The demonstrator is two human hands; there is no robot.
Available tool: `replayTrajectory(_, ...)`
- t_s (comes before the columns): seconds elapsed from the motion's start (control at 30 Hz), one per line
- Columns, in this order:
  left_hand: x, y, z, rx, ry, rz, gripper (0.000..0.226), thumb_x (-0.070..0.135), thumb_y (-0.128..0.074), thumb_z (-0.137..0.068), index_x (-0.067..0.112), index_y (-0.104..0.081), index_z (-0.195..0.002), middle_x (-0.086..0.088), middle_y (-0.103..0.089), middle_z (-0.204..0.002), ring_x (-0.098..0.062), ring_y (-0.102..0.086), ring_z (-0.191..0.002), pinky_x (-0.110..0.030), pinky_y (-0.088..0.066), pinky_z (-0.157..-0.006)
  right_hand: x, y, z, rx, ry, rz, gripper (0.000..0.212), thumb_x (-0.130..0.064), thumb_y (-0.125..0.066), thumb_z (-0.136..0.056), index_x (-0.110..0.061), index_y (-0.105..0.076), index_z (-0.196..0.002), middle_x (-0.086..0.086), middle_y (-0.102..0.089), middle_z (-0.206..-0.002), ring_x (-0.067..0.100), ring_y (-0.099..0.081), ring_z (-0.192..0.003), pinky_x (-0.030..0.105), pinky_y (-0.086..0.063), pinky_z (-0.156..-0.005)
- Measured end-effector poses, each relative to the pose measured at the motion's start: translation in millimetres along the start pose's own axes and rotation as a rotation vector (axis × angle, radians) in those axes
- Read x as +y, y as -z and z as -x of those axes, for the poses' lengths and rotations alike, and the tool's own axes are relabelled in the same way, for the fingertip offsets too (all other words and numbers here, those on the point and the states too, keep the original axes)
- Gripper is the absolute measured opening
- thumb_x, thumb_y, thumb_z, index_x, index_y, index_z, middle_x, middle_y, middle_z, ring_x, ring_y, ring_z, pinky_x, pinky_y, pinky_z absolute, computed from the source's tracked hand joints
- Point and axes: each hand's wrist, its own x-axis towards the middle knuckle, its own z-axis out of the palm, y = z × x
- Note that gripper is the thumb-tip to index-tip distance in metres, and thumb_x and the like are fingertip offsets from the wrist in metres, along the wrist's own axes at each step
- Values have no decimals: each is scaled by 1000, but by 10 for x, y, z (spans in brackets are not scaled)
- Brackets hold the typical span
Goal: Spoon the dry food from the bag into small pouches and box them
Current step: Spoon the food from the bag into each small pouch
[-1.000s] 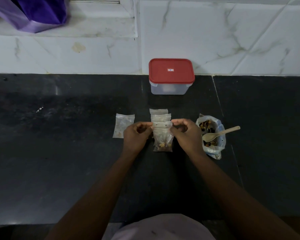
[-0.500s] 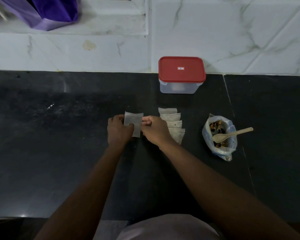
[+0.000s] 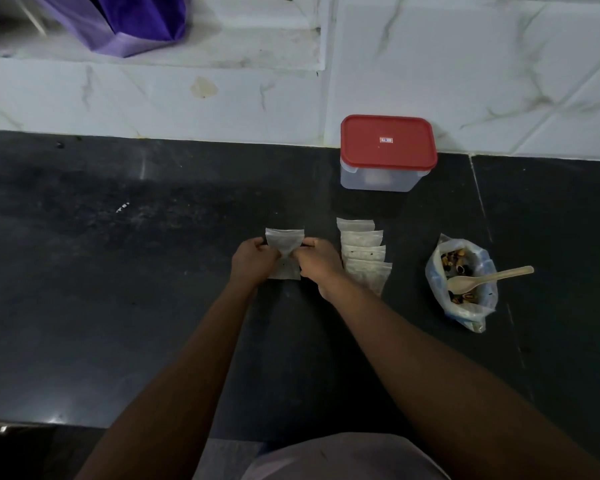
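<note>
**Both hands pinch one small pouch**

The left hand (image 3: 253,259) and right hand (image 3: 317,263) hold a clear pouch (image 3: 284,242) between them, fingers (image 3: 258,243) curled onto its two side edges. Whether it lies on the dark table (image 3: 118,306) cannot be told. Just right of the right-hand fingers lies an overlapping row of pouches (image 3: 362,251). Farther right sits the open bag (image 3: 478,306) of dry food, a pale spoon (image 3: 489,277) resting in it. Beyond the fingers, against the wall, stands the box (image 3: 378,180) with its red lid on.

Home kitchen: dark stone bench (image 3: 118,306), white marble-veined wall tiles (image 3: 465,64), red-lidded food container (image 3: 387,152) at far wall.
</note>
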Motion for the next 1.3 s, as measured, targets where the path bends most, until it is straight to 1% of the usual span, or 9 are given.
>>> replayTrajectory(0.1,-28,23,28,-23,-7,110,16,16,-60,-97,26,-71,-99,2,-71,-101,-17,-67,-98,-40,-59,-90,-7,49,53,27,36,-61,22,-28,-66,-93,-23,-74,-113,-1,-75,-103,17,-71,-96,39,-63,-84)
replayTrajectory(0.17,-33,37,45,-50,-70,142,21,15,-62,-95,22,-71,-112,1,-72,-108,-19,-68,-105,-43,-59,-93,-65,142,140,33,66,-114,19,-28,-68,-95,-18,-74,-110,4,-76,-98,21,-73,-92,39,-64,-82)
replayTrajectory(0.43,145,-99,222,-211,-428,-10,97,24,-91,-73,19,-37,-154,4,-48,-147,-11,-48,-131,-31,-45,-108,-268,853,582,-38,190,-85,13,-26,-68,-96,-16,-74,-97,-4,-69,-78,6,-61,-68,24,-51,-64)
replayTrajectory(0.53,239,-253,337,-194,-538,-17,95,35,-92,-71,20,-43,-150,4,-52,-146,-9,-50,-132,-32,-45,-110,-213,1065,700,-30,242,-14,18,-31,-72,-92,-18,-77,-81,-3,-74,-75,6,-69,-73,27,-54,-74)
replayTrajectory(0.73,311,-542,521,-257,-675,-74,79,28,-91,-74,24,-51,-142,14,-55,-135,2,-54,-122,-37,-50,-108,-33,1461,829,1,176,-19,44,-52,-60,-97,-12,-76,-90,-13,-64,-62,9,-60,-71,28,-42,-68)
replayTrajectory(0.9,319,-774,652,-301,-774,-171,80,42,-85,-70,29,-51,-141,13,-57,-133,-6,-56,-122,-46,-52,-102,127,1735,899,-26,221,7,13,-32,-69,-93,-24,-78,-98,2,-71,-77,7,-63,-72,24,-48,-65)
replayTrajectory(1.1,345,-1063,770,-293,-890,-264,77,43,-86,-72,31,-52,-140,13,-60,-134,-11,-55,-126,-51,-43,-108,261,1974,910,-26,199,-113,12,-13,-73,-90,-20,-77,-99,1,-78,-89,15,-74,-81,29,-59,-66)
replayTrajectory(1.2,369,-1177,874,-260,-913,-361,80,40,-87,-74,25,-50,-143,7,-55,-137,-12,-48,-128,-43,-30,-115,294,2061,944,-60,190,-156,17,-4,-69,-90,-17,-75,-99,8,-78,-93,15,-74,-78,24,-58,-61)
replayTrajectory(1.3,405,-1296,975,-245,-948,-360,77,51,-79,-77,25,-50,-143,8,-56,-134,-10,-49,-125,-32,-31,-106,339,2129,935,-97,156,-191,11,-12,-73,-90,-17,-74,-100,4,-77,-87,12,-71,-74,25,-57,-63)
